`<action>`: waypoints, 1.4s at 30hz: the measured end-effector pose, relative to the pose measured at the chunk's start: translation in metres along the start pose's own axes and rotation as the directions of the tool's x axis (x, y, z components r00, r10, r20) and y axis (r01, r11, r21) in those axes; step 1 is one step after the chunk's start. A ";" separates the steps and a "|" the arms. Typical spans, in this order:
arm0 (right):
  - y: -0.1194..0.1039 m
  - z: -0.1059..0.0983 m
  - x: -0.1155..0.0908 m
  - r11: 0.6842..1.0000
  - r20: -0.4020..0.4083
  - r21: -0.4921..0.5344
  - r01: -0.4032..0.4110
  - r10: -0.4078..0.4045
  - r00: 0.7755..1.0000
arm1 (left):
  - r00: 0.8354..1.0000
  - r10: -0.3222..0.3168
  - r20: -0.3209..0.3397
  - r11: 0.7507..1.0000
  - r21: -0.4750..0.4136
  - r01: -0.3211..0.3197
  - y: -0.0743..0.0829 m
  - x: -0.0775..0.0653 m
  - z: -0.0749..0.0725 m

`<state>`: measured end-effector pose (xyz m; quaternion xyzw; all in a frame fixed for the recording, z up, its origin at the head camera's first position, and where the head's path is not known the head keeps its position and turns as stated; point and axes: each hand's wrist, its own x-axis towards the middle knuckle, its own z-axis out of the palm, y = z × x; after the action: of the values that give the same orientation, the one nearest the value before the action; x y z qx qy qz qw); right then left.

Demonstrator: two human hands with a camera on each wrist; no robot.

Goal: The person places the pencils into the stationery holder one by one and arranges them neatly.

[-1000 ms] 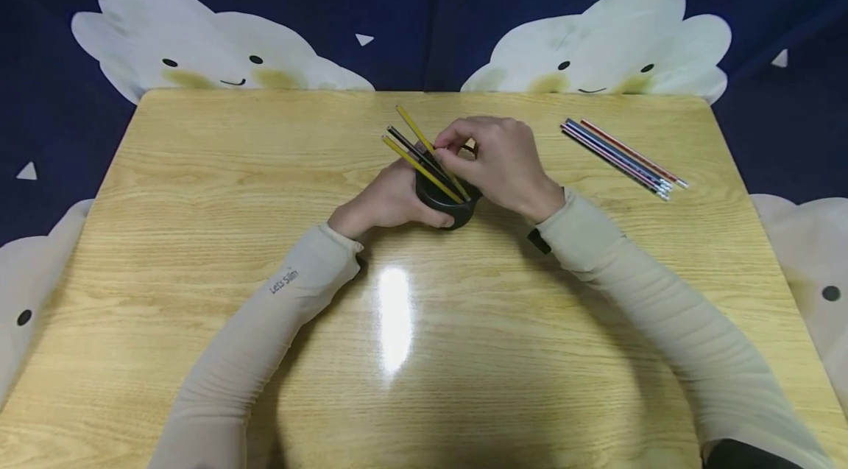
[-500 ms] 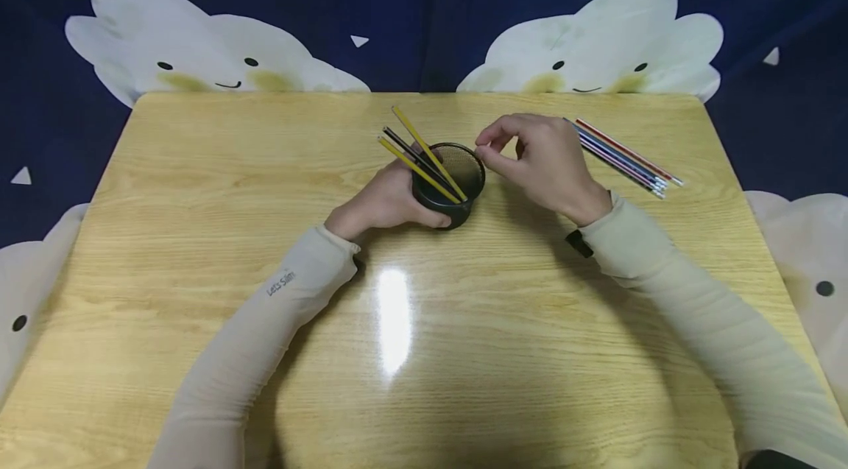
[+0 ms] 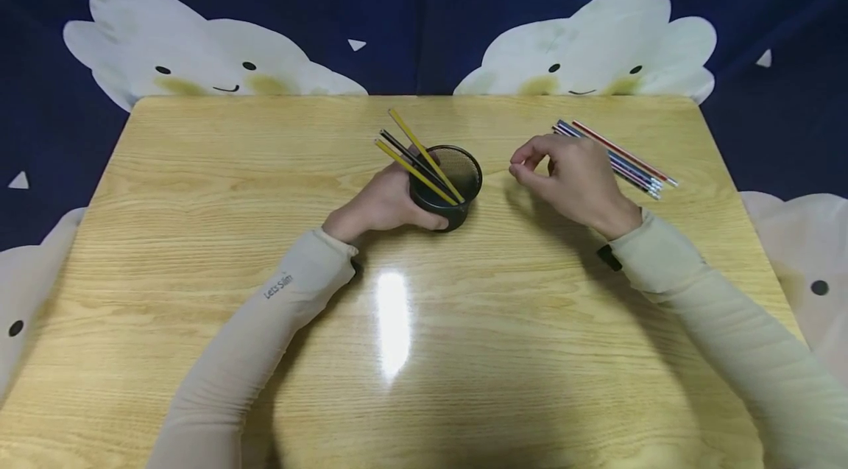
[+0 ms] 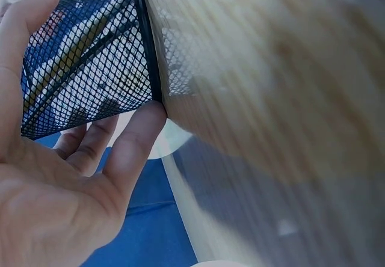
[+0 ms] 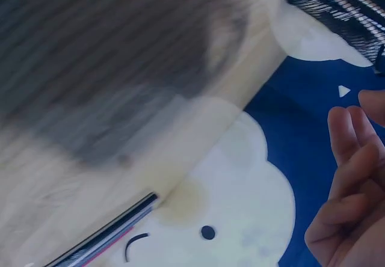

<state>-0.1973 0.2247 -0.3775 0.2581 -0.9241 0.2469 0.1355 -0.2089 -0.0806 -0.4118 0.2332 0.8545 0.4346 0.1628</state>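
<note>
A black mesh pencil cup (image 3: 458, 216) stands slightly right of my left hand (image 3: 384, 202), which grips its side with the thumb at the front. Two yellow pencils (image 3: 405, 129) and a black pencil (image 3: 396, 144) lean leftward out of the cup. Through the mesh wall (image 4: 90, 56) the pencils show in the left wrist view, with a fingertip at the cup's base. To the right of the cup, my right hand (image 3: 583, 178) hovers over the table with loosely bent fingers and nothing in them. Its thumb and fingertips (image 5: 341, 125) are apart in the right wrist view.
Behind the right hand lies a bunch of several striped pencils (image 3: 639, 173), partly covered by that hand, with a red pencil (image 3: 616, 149) along its far side. The wooden table (image 3: 503, 351) ends at a dark blue curtain (image 3: 424, 12) printed with clouds.
My right hand has drawn away from the pencils in the cup and moved right, toward the striped pencils. The left hand keeps its grip on the cup.
</note>
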 end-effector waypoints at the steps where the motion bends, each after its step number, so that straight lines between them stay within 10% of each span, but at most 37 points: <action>1: 0.003 0.000 -0.002 1.000 0.005 -0.005 -0.009 0.009 1.000 | 1.000 0.003 0.000 1.000 -0.002 -0.003 0.000 0.000 0.000; 23: 0.076 -0.035 -0.017 0.933 0.146 -0.233 -0.275 0.313 0.939 | 1.000 0.010 -0.017 1.000 -0.003 -0.010 0.001 -0.001 0.000; 42: 0.106 -0.029 -0.014 0.882 0.194 -0.325 -0.342 0.417 0.888 | 1.000 0.000 -0.011 1.000 0.011 0.001 0.001 -0.001 0.002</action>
<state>-0.2402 0.3245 -0.3996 0.0785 -0.9920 0.0989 -0.0021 -0.2065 -0.0793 -0.4119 0.2314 0.8578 0.4312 0.1569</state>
